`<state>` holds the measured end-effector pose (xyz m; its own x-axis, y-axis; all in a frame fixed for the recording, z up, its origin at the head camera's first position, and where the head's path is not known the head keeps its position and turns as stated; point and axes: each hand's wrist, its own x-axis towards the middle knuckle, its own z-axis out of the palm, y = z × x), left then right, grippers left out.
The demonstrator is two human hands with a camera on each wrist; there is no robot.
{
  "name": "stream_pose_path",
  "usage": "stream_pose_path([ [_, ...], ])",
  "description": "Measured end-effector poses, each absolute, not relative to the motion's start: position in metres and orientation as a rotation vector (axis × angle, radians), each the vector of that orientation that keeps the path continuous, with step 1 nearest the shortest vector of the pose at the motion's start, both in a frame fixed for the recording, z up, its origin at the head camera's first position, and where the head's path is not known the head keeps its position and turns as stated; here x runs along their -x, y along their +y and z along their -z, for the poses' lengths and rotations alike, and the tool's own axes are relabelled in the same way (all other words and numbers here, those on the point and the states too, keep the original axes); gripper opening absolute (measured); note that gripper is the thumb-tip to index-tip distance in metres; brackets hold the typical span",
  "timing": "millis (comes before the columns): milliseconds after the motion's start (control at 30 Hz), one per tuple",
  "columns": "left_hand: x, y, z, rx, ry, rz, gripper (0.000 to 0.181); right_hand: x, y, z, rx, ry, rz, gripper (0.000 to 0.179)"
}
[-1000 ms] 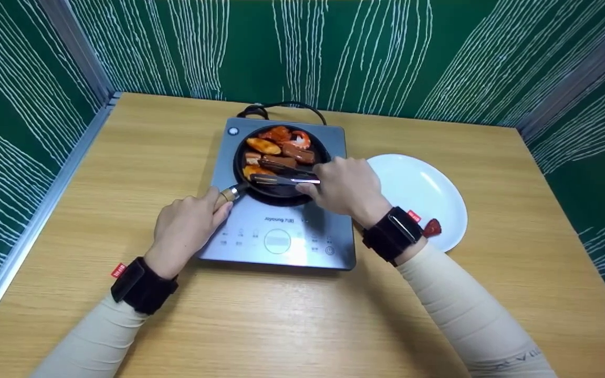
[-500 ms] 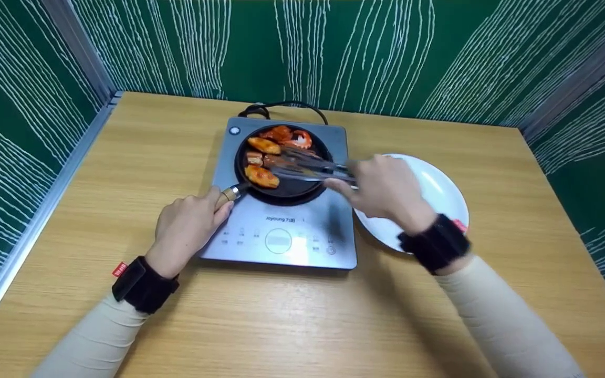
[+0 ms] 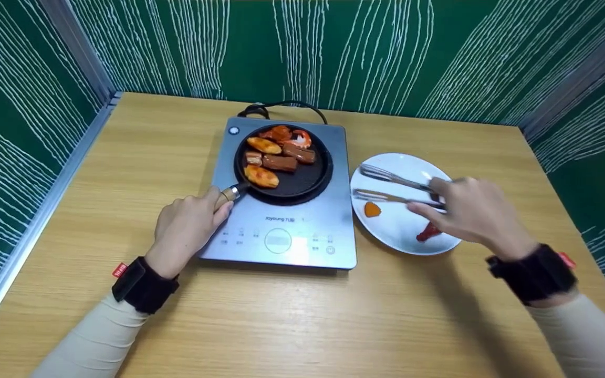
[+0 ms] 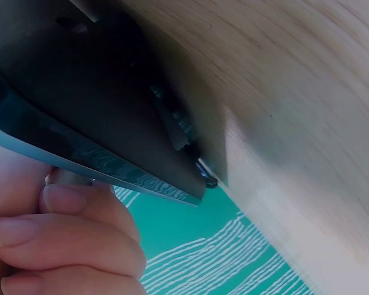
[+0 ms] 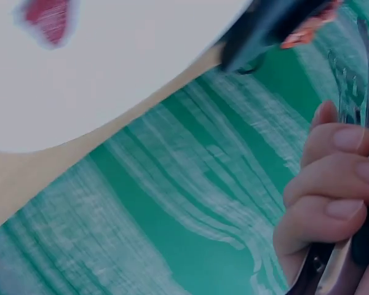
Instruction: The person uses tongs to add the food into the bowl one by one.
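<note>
My left hand point(image 3: 187, 223) grips the wooden handle point(image 3: 223, 197) of a small black frying pan point(image 3: 308, 181), its fingers curled in the left wrist view. The pan sits on an induction cooktop point(image 3: 302, 247) and holds two glazed yellow-orange pieces point(image 3: 261, 176), brown sausage-like pieces point(image 3: 280, 163), a red-orange piece and a shrimp point(image 3: 301, 139). My right hand point(image 3: 470, 212) holds metal tongs point(image 3: 405, 181) over the white plate point(image 3: 402, 239). Their arms are spread with nothing between the tips. On the plate lie an orange chunk point(image 3: 372, 209) and a dark red piece point(image 3: 428, 231), partly covered by the hand.
The plate stands right beside the cooktop on the wooden table point(image 3: 260, 320). A black power cord point(image 3: 302, 105) loops behind the cooktop. Green walls with white streaks point(image 3: 386, 58) rise at the back and both sides of the table.
My right hand has carried the tongs from the pan rightward over the plate. The orange chunk now shows where the hand covered the plate before. My left hand stays on the pan handle.
</note>
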<state>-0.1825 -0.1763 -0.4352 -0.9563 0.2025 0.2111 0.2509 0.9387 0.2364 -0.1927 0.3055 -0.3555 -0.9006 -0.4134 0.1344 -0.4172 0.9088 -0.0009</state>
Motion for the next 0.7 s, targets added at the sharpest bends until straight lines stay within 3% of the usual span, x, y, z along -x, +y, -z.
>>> stream_pose_path([
  [300,0.183,-0.177,0.436,0.338,-2.933,0.377,0.038,0.18,0.379,0.367,-0.606,-3.013,0.072,0.053],
  [700,0.182,-0.177,0.436,0.335,-2.91,0.377,0.038,0.173,0.426,0.367,-0.525,-3.159,0.207,0.057],
])
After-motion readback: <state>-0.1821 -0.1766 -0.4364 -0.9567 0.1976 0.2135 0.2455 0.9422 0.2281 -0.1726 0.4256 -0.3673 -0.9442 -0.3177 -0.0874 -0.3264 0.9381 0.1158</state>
